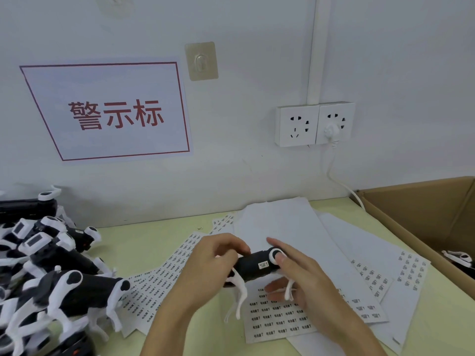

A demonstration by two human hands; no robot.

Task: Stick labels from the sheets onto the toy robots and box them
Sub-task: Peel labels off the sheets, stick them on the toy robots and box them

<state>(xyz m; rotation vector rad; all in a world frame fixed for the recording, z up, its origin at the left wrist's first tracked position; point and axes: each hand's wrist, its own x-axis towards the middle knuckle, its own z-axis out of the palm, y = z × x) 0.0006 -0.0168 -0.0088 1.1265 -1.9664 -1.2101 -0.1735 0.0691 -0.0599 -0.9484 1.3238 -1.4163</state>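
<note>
A black and white toy robot dog [253, 269] is held above the label sheets [279, 321], with a small white label on its black body. My left hand [213, 263] grips its left end with curled fingers. My right hand [295, 274] grips its right end, thumb on the round white joint and fingers underneath. A pile of several more toy robots [48, 268] lies at the left. The cardboard box [421, 214] stands at the right, with one toy robot [460, 259] visible inside.
Label sheets are spread over the pale green table [144, 242], some blank, some partly used. A wall with a red-lettered sign [113, 111] and sockets [314, 124] rises close behind; a white cable [341, 183] runs down to the table's back edge.
</note>
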